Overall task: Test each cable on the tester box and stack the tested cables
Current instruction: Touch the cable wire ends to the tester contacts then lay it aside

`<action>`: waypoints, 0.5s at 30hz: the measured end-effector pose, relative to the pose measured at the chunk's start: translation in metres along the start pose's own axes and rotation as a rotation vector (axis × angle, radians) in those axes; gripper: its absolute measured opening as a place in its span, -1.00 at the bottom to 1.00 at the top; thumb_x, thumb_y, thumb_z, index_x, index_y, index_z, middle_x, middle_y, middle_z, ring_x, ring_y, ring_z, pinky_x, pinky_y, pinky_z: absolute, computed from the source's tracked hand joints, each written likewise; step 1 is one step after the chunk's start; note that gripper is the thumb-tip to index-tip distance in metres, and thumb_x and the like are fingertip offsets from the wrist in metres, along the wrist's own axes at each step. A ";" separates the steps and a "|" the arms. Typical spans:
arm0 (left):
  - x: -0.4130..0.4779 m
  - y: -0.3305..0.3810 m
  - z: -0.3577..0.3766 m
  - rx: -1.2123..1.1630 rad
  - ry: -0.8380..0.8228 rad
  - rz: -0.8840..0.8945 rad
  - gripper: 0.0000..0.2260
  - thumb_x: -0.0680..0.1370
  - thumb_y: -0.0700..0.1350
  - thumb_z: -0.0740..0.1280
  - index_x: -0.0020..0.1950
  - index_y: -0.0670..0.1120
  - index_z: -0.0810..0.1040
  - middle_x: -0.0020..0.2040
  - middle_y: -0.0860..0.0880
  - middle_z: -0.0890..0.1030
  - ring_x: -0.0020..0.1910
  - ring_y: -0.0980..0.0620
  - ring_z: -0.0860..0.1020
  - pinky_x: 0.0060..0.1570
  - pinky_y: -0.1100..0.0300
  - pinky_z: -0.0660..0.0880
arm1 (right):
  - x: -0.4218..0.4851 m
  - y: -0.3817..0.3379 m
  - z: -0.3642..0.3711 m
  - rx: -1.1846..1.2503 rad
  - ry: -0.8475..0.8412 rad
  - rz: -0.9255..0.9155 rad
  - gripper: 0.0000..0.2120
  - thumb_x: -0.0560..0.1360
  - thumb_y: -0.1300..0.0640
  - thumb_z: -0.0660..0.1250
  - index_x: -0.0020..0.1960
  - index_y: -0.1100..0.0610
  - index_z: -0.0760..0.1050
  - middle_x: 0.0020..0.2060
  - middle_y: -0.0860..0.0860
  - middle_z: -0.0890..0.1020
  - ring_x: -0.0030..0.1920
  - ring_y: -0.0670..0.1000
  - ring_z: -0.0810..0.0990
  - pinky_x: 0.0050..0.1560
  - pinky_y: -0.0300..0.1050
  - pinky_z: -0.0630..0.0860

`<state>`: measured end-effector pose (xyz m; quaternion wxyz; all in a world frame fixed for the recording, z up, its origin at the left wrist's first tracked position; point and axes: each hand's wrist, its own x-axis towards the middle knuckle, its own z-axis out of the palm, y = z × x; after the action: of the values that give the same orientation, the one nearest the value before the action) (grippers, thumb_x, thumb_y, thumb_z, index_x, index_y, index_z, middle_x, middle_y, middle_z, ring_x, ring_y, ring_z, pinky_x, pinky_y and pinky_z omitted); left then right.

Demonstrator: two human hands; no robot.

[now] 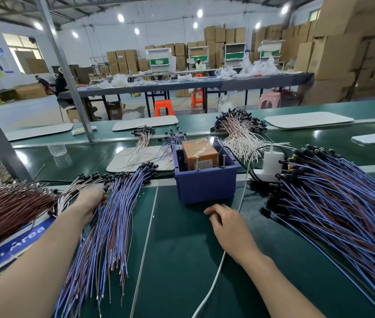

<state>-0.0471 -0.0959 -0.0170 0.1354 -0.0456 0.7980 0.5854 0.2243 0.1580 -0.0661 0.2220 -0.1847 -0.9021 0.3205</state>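
Note:
The tester box point(201, 154), an orange unit taped inside a purple plastic bin point(206, 185), stands on the green bench straight ahead. A stack of blue and brown cables point(110, 216) with black ends fans out left of the bin. My left hand point(91, 203) lies on the upper part of that stack, fingers curled down among the cables. A much larger heap of the same cables point(333, 203) covers the bench on the right. My right hand point(225, 222) rests on the mat just in front of the bin, fingers loosely bent and holding nothing.
A bundle of brown wires point(5, 210) lies at the far left over a blue label. A white power cord point(216, 278) runs under my right wrist to a white charger point(272, 160). White and pink cables point(239, 131) lie behind the bin. A phone point(373, 138) sits far right.

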 end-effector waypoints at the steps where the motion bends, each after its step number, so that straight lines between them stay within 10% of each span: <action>1: 0.000 -0.001 0.000 0.002 -0.003 0.002 -0.74 0.62 -0.31 0.09 -0.21 -0.11 0.43 -0.34 -0.07 0.40 -0.40 0.02 0.31 -0.38 0.18 0.23 | 0.000 0.000 0.000 0.001 0.000 0.000 -0.75 0.65 0.15 0.17 0.14 -0.06 0.59 0.05 -0.19 0.62 0.12 -0.09 0.52 0.19 -0.06 0.49; 15: -0.017 0.002 0.003 0.047 0.210 0.090 -0.77 0.64 -0.17 0.22 0.07 -0.31 0.59 -0.09 -0.24 0.64 -0.16 -0.11 0.49 -0.11 0.11 0.35 | -0.003 -0.003 -0.004 0.023 0.001 0.009 -0.75 0.65 0.17 0.16 0.13 -0.03 0.60 0.04 -0.18 0.62 0.11 -0.10 0.53 0.17 -0.11 0.48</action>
<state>-0.0307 -0.0941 -0.0116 0.0258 -0.0677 0.8225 0.5642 0.2287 0.1561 -0.0624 0.2233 -0.1864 -0.8974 0.3318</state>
